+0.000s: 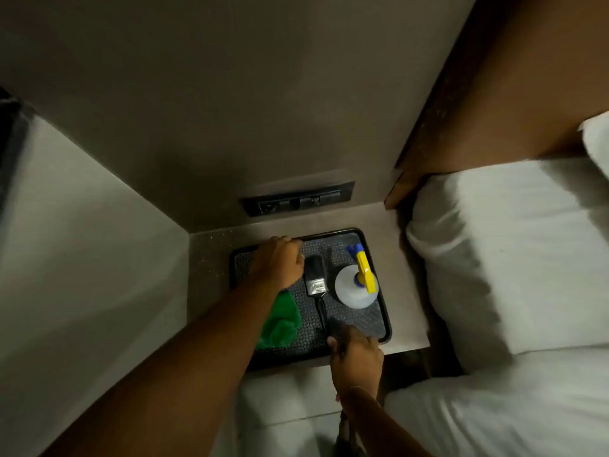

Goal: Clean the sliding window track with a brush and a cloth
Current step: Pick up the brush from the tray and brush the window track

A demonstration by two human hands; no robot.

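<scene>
A black tray (375, 235) with a pebbled mat lies on a small bedside table (405, 311). In it are a crumpled green cloth (283, 321), a black-handled paintbrush (314, 278) with dark bristles pointing away from me, and a white spray bottle (352, 291) with a yellow and blue trigger. My left hand (280, 262) is over the tray's far left part, fingers curled down on its far rim. My right hand (357, 357) grips the tray's near rim, right at the end of the brush handle. The window track is not in view.
A grey wall with a dark socket panel (298, 201) stands right behind the table. A bed with a white pillow (494, 245) and a wooden headboard (494, 94) crowds the right side. A pale wall or panel (82, 242) closes the left.
</scene>
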